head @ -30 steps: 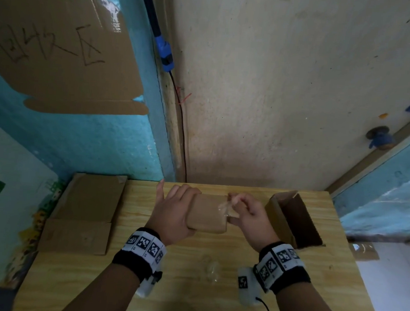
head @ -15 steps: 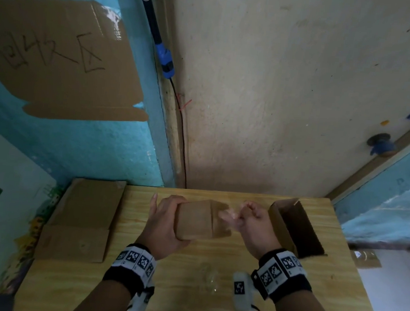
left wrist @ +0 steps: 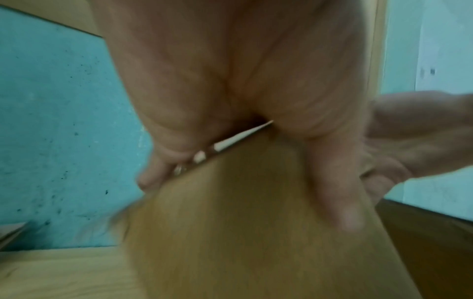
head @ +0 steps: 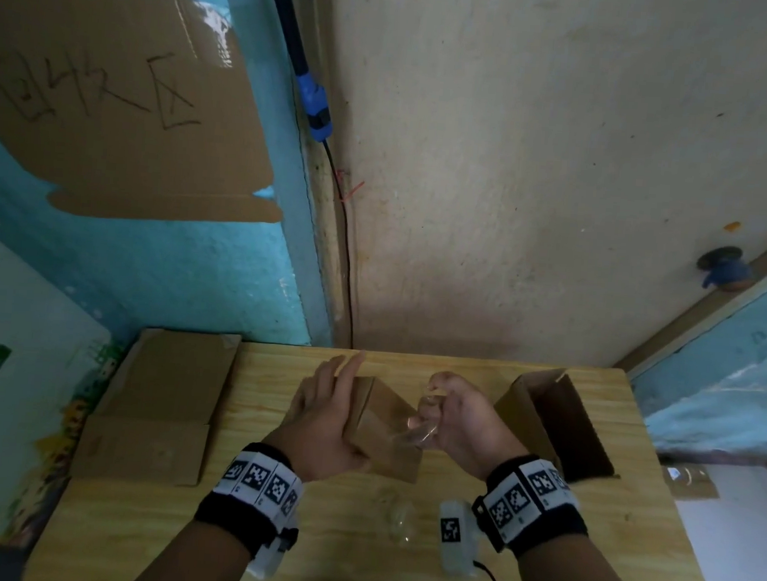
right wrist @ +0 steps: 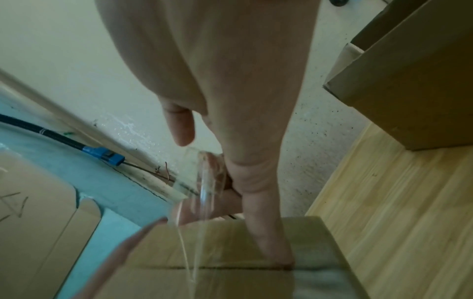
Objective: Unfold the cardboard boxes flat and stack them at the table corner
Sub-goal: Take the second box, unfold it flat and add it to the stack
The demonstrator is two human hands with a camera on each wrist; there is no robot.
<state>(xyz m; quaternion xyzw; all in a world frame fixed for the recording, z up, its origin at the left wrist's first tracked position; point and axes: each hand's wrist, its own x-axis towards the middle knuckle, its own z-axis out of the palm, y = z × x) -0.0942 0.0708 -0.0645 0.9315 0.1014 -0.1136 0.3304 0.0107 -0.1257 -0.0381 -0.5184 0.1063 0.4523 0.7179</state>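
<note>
I hold a small brown cardboard box (head: 385, 431) tilted above the table's middle. My left hand (head: 327, 418) grips its left side, with the fingers along one face and the thumb on another; the left wrist view shows the box (left wrist: 256, 232) wedged between them. My right hand (head: 450, 417) pinches a strip of clear tape (head: 422, 429) that still clings to the box's right end. In the right wrist view the tape (right wrist: 204, 192) stretches from my fingers down to the box's seam (right wrist: 230, 252). Flattened cardboard (head: 160, 406) lies at the table's far left corner.
A larger open box (head: 554, 420) lies on its side at the right of the wooden table (head: 629, 511). A crumpled wad of clear tape (head: 397, 518) sits near the front. Walls close off the far edge, and a cable (head: 347, 265) runs down the corner.
My left hand has turned the small box so that one edge points up. My right hand has pulled the tape strip further off and away to the right.
</note>
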